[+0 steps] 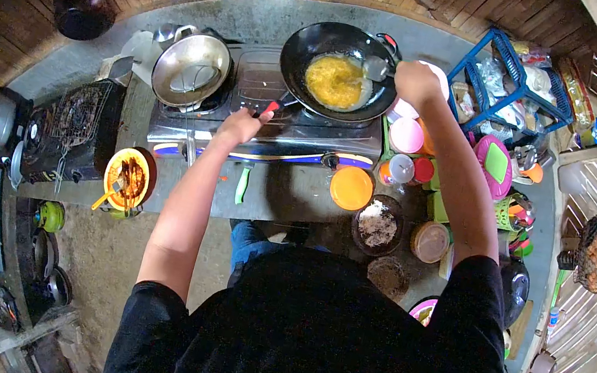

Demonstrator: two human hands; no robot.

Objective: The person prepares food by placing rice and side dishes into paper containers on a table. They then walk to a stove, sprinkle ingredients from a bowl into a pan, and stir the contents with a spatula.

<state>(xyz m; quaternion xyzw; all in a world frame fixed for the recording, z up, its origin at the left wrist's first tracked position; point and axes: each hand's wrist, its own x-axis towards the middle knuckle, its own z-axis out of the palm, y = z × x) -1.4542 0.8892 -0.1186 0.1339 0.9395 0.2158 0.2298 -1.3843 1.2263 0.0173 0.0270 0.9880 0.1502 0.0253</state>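
Observation:
A black wok (304,42) sits on the right side of the gas stove (268,133). Yellow egg (331,80) spreads over its bottom, with a pale edge. My left hand (239,128) is closed around the wok's red and black handle (270,109), which points toward me at the lower left. Over the wok's right rim, my right hand (418,85) is wrapped around the handle of a metal spatula (375,68). The spatula's head rests at the right edge of the egg; most of its handle is hidden by my fingers.
A metal pan (191,70) occupies the left burner. A green-handled knife (242,185) lies before the stove. Right of it stand an orange lid (352,188), a mortar (377,227), jars (398,170) and a blue rack (493,77). An orange bowl (112,171) is at left.

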